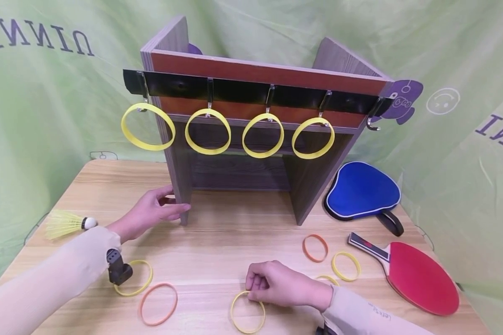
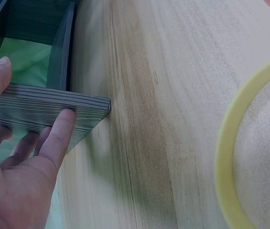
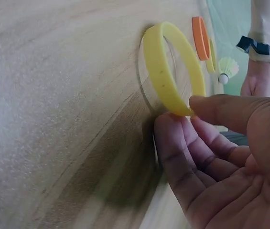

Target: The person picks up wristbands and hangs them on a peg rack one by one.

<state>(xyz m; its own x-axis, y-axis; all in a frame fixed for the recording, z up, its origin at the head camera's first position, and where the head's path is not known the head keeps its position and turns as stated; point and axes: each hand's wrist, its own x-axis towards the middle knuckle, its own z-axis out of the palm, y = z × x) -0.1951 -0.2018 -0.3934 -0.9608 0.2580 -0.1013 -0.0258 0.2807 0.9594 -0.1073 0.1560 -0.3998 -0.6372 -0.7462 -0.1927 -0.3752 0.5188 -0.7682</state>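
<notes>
My left hand (image 1: 151, 211) holds the lower front edge of the wooden shelf's left side panel (image 2: 39, 102), thumb on one face and fingers on the other. Low over the table, my right hand (image 1: 282, 284) pinches a yellow ring (image 3: 158, 76) between thumb and fingertips. The ring stands tilted up from the tabletop. Across the shelf's red front board runs a black hook strip (image 1: 239, 90). Several yellow rings hang from its hooks, one of them a hanging ring (image 1: 187, 132) second from the left. A metal hook (image 1: 374, 124) sits at the strip's right end.
On the table (image 1: 218, 246) lie an orange ring (image 1: 140, 307), another orange ring (image 1: 327, 246) and more yellow rings (image 1: 358, 270). A yellow shuttlecock (image 1: 64, 224) lies at left. To the right are a red paddle (image 1: 421, 277) and a blue paddle case (image 1: 362, 190). Green curtain (image 1: 46, 102) surrounds the table.
</notes>
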